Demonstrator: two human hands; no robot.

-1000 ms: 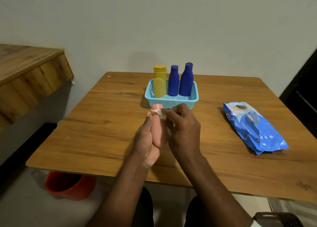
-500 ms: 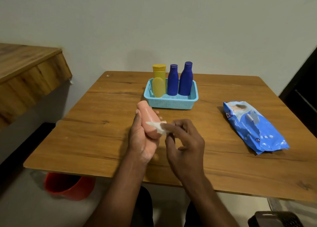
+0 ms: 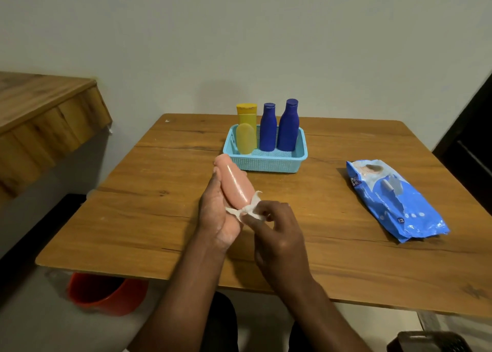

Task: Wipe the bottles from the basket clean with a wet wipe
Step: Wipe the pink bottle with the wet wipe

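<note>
My left hand [image 3: 217,213] grips a pink bottle [image 3: 235,181] above the table, its cap end pointing away toward the basket. My right hand [image 3: 274,229] pinches a crumpled white wet wipe [image 3: 246,210] against the bottle's near end. Behind them a light blue basket [image 3: 269,161] holds a yellow bottle [image 3: 246,129], standing inverted with a second yellow piece in front, and two dark blue bottles [image 3: 267,128] [image 3: 288,125] standing upright.
A blue wet-wipe pack [image 3: 394,197] lies on the right of the wooden table [image 3: 133,210]. An orange bucket [image 3: 106,293] sits on the floor under the table's left front corner. A wooden counter [image 3: 40,112] juts in at left.
The wipe in my right hand slid from the bottle's far cap end down to its near end. The bottle tilted so its cap points further left and away.
</note>
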